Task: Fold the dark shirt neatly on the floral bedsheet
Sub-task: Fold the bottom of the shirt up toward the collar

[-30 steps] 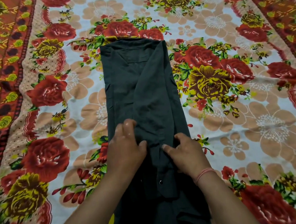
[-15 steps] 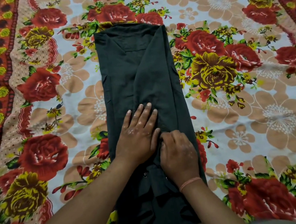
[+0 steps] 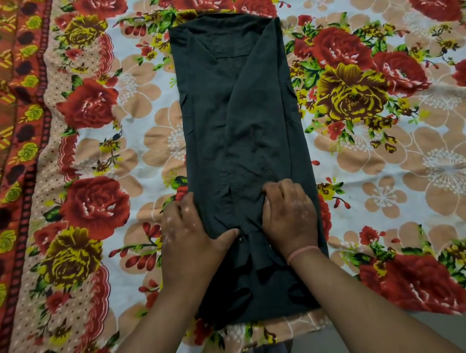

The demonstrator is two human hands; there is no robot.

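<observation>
Lying lengthwise on the floral bedsheet (image 3: 395, 160), the dark shirt (image 3: 239, 136) runs from 12 o'clock down to 6 o'clock through the middle of the view, and both hands sit on its lower half.

The left hand (image 3: 189, 237) is at about 7 o'clock from the shirt's centre, on the garment's left edge. Its fingers curl over that edge while the thumb (image 3: 226, 238) reaches across the cloth toward the middle, so it looks to be gripping the shirt's side (how firmly, I cannot tell).

The right hand (image 3: 289, 216) is at about 5 o'clock, resting on top of the cloth just inside the right edge. Its fingers are bent and tucked, bunching a small ridge of fabric under the fingertips, so it is closed on the cloth rather than lying flat. A thin pinkish band (image 3: 302, 253) circles that wrist.

The shirt is already narrowed into a long strip, with both sides turned in toward the centre and one flap overlapping the other on a slant. Its collar end lies at 12 o'clock and its hem at 6 o'clock, near the sheet's edge. Soft creases run down the middle, and a small button (image 3: 241, 240) shows between the hands.
</observation>
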